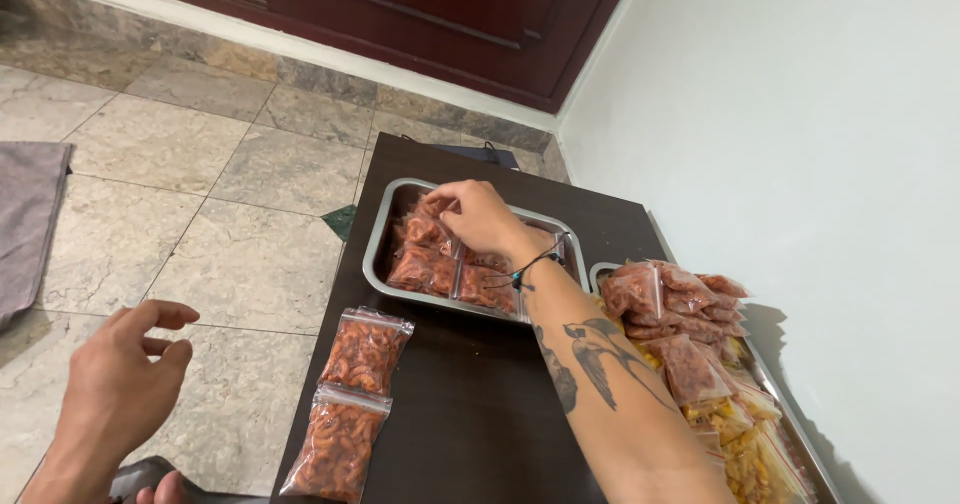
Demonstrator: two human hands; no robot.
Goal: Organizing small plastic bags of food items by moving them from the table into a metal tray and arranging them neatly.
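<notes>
A steel tray [378,254] at the far end of a dark low table [480,404] holds several small clear bags of red-orange snack [428,267]. My right hand [478,214] reaches into that tray, its fingers pinched on the top edge of one bag [432,207] at the far side. My left hand [125,374] hovers over the floor left of the table, fingers loosely apart and holding nothing. Two more filled bags lie on the table's left edge, one [366,349] above the other [338,447].
A second steel tray [800,434] along the right wall is heaped with bags of red snack [680,304] and yellow snack [750,444]. Stone floor tiles [200,164] lie to the left, with a grey mat [25,224] at the far left. A dark red door [440,14] stands behind.
</notes>
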